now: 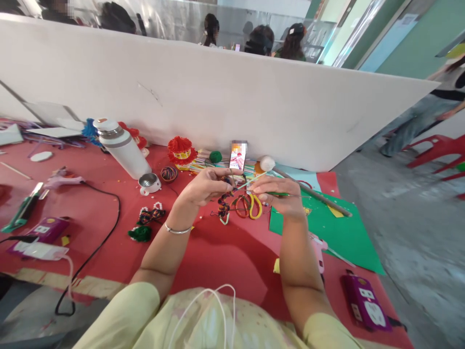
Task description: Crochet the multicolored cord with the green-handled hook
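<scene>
A white partition stands behind the phone, and a red table spreads in front of the phone and to both its sides. A green sheet lies to the phone's right, closer to the wearer. Well to the phone's left is a white flask. The left hand is in front of the phone and a little to its left, with thumb and forefinger brought close together, pinching the upper end of a dark multicoloured yarn piece. The right hand is in front of the phone and to its right, fingers curled in and pressed about a thin green-handled tool; exactly which fingertips bear on it is too small to tell. Just left of the phone, beyond a small green ball, is a red yarn hat. Scissors with red and yellow handles lie in front of the phone, near the yarn piece, which hangs in front of the phone, slightly to its left. Farther to the phone's left are a small cup and a multicoloured yarn ball. A pale green strand runs between the hands, in front of the phone.
</scene>
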`<state>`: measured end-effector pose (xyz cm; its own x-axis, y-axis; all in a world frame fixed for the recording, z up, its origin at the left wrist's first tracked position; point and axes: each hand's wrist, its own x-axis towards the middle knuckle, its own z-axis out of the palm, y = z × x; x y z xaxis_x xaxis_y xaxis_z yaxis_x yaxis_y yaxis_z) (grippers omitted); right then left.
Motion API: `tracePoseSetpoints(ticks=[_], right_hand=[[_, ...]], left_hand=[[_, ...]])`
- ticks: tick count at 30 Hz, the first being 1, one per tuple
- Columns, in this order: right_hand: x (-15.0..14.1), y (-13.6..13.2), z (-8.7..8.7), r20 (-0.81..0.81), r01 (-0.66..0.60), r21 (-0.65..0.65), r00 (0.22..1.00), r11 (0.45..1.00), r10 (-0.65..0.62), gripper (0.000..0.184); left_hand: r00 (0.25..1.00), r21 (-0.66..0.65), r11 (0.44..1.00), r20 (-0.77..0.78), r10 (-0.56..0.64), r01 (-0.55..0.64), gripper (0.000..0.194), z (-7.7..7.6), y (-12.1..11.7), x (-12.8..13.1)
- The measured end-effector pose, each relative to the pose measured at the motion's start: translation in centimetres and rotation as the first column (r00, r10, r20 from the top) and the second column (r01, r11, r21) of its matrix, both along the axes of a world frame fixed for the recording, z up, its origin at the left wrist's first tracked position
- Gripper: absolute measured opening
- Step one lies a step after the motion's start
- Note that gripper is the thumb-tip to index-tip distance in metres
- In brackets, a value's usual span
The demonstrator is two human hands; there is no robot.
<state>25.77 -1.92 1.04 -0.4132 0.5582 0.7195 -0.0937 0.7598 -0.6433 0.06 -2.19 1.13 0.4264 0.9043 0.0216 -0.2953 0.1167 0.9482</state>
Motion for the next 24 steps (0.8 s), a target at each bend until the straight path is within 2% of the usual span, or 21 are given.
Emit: tracePoseSetpoints(ticks=[5, 7, 8, 9, 12, 14, 15, 21, 24], right_hand=[[-0.6, 0.3, -1.2, -0.077, -0.075, -0.102, 0.995, 0.992, 0.067, 0.011], [-1.7, 0.4, -2.3, -0.183, -0.102, -0.167, 0.981, 0.981, 0.071, 0.011], [-2.3, 0.5, -2.8, -0.258, -0.118, -0.198, 0.964, 0.973, 0.065, 0.011], [-3.0, 0.5, -3.3, -0.314, -0.083, -0.227, 0.949, 0.97, 0.007, 0.012], [-4.5, 0.3, -4.1, -0.29, 0.185, -0.197, 0.927, 0.963, -0.237, 0.018], [-4.9, 0.2, -4.2, -0.27, 0.308, -0.176, 0.898, 0.935, -0.347, 0.019], [-4.9, 0.1, -4.2, -0.269, 0.32, -0.192, 0.892, 0.928, -0.364, 0.02], [-4.5, 0.1, -4.1, -0.338, 0.136, -0.37, 0.902, 0.919, -0.269, 0.025], [-4.5, 0.1, -3.9, -0.369, 0.12, -0.407, 0.885, 0.905, -0.283, 0.025]], left_hand=[[0.993, -0.014, 0.993, 0.017, -0.114, 0.114, 0.046, 0.3, -0.1, 0.3], [0.995, 0.021, 0.996, 0.05, -0.089, 0.088, 0.045, 0.3, -0.3, 0.9], [0.997, 0.047, 0.998, 0.076, -0.033, 0.029, 0.045, 0.2, -0.4, 1.2], [0.993, 0.074, 0.995, 0.106, 0.053, -0.061, 0.044, 0.2, -0.5, 1.7], [0.928, 0.136, 0.925, 0.172, 0.33, -0.354, 0.039, -0.2, -0.7, 2.8], [0.89, 0.165, 0.879, 0.176, 0.42, -0.447, 0.037, -0.4, -0.8, 3.2], [0.883, 0.167, 0.871, 0.172, 0.436, -0.463, 0.036, -0.4, -0.8, 3.3], [0.915, 0.002, 0.927, 0.159, 0.37, -0.375, 0.04, 0.1, -0.7, 2.9], [0.909, 0.007, 0.922, 0.175, 0.379, -0.386, 0.039, 0.1, -0.6, 2.7]])
